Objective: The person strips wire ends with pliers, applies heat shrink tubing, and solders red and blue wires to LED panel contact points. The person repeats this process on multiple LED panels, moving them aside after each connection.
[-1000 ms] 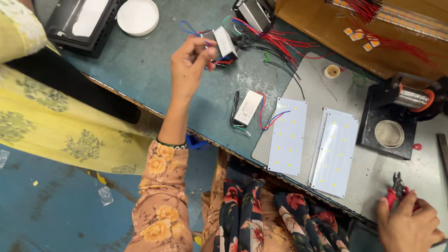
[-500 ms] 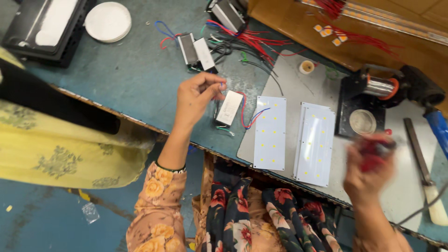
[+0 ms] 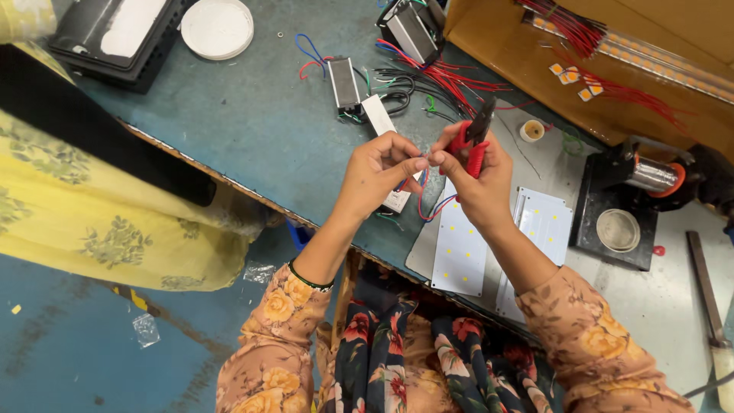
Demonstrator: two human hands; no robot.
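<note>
Head view: floral sleeves reach over a blue floor to a teal tabletop [image 3: 252, 130]. Two white panels [image 3: 462, 252] lie nearest. Above them, the left hand [image 3: 378, 172] pinches a thin wire [image 3: 423, 200]; the right hand [image 3: 478, 180] grips red-handled pliers [image 3: 472, 139], long axis pointing up and away. Red wires [image 3: 459, 80] lie beyond.

teal workbench [image 3: 252, 130] | white round lid [image 3: 217, 27] | LED panels [image 3: 461, 251] | driver box [image 3: 343, 82] | black fixture [image 3: 115, 34]
</note>
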